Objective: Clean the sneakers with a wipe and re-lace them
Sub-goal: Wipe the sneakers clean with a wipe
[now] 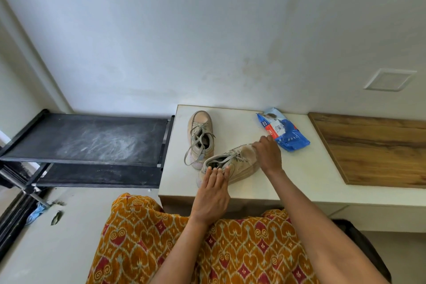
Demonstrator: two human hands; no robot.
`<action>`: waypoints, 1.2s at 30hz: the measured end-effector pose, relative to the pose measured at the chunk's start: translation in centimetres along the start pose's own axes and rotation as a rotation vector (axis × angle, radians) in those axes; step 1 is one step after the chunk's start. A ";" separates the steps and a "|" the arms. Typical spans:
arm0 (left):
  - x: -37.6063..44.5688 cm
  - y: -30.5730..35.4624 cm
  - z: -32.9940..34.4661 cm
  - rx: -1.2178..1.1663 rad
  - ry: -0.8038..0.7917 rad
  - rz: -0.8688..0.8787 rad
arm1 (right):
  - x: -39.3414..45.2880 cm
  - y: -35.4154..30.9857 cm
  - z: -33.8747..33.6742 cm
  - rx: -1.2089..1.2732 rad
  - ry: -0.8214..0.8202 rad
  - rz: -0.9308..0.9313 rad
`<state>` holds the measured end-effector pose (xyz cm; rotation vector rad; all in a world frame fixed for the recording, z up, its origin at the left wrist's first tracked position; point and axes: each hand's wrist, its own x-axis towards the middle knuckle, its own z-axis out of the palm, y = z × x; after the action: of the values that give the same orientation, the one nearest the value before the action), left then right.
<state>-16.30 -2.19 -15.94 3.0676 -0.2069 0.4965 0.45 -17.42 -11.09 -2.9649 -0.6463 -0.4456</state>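
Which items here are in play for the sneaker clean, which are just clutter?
In play: near sneaker, under left hand and right hand; far sneaker; blue wipes pack.
Clutter: black shoe rack; wooden board; blue cloth on floor.

Both arms are bare to the hands, left hand [213, 193] and right hand [268, 153]. The garment [230, 249] is mustard-orange, printed with red diamonds and pale swirls.

A dusty black shoe rack [87, 140] stands left of the white worktop [299, 168]. A wooden board [378, 147] lies at the right — a blue cloth [34, 213] on the floor.
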 end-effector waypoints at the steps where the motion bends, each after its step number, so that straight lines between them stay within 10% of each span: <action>1: 0.0 0.2 -0.2 0.007 0.004 -0.004 | 0.3 -0.4 -0.2 0.083 0.005 0.083; 9: 0.3 0.2 -0.6 0.051 0.004 -0.007 | -1.4 1.1 1.3 0.137 -0.120 -0.089; 14: 0.2 0.5 -1.2 0.042 -0.008 -0.011 | 1.0 2.3 0.9 0.278 -0.080 0.286; 20: 0.3 0.3 -0.5 0.069 0.013 -0.022 | -1.2 -2.0 1.2 0.290 -0.089 -0.258; 29: 0.2 0.3 -0.6 0.072 0.067 -0.018 | 0.2 0.2 0.6 0.159 -0.108 0.076; 33: 0.2 0.3 -0.2 0.087 0.077 -0.015 | -0.8 -1.3 1.1 0.212 -0.159 -0.284; 36: 0.3 0.3 -0.1 0.092 0.086 -0.006 | -0.7 0.2 1.5 0.079 -0.180 -0.227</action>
<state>-16.12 -2.47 -15.72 3.1251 -0.1773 0.6545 0.30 -17.67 -12.70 -2.8899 -1.0010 -0.1622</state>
